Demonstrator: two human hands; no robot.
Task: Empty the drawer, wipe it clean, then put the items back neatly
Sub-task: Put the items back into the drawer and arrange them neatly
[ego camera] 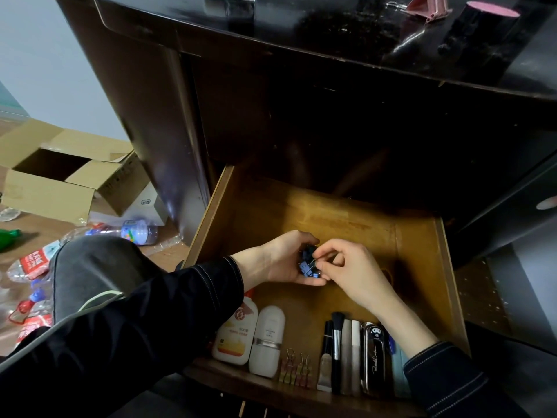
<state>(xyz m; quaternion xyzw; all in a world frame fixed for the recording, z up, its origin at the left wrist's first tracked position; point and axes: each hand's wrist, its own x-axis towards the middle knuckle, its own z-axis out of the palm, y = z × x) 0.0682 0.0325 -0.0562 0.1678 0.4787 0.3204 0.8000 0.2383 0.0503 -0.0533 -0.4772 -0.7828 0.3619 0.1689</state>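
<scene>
- Drawer [211, 212] is pulled out of the dark cabinet [271, 122]. The rear part of its wooden floor is bare.
- Left hand [280, 262] hovers over the mid-drawer, palm up and fingers curled into a cup. It holds a small cluster of blue binder clips [308, 263].
- Right hand [352, 267] is just beside the left and touches the same cluster. Thumb and forefinger pinch at a clip on its right side, and the other fingers are loosely bent. Can't tell whether the pinch is on a wire handle or the clip body.
- Both sleeves are dark with light stitching.
- A row of items lies along the near edge of the drawer, left to right:
  - white bottle with orange label [235, 336]
  - white capsule-shaped container [268, 342], touching the bottle
  - pink and gold binder clips [297, 369]
  - small pale tube [325, 376]
  - black makeup brush [337, 342]
  - two pale slim tubes [351, 357]
  - glossy black case [375, 360] with script lettering
  - something blue [395, 372] at the far right, partly under the right forearm; can't identify it
- Cabinet top holds a pink stand [428, 6] and a black cylinder with pink top [488, 19].
- On the floor to the left are an open cardboard box [60, 179] and scattered plastic bottles [33, 263].
</scene>
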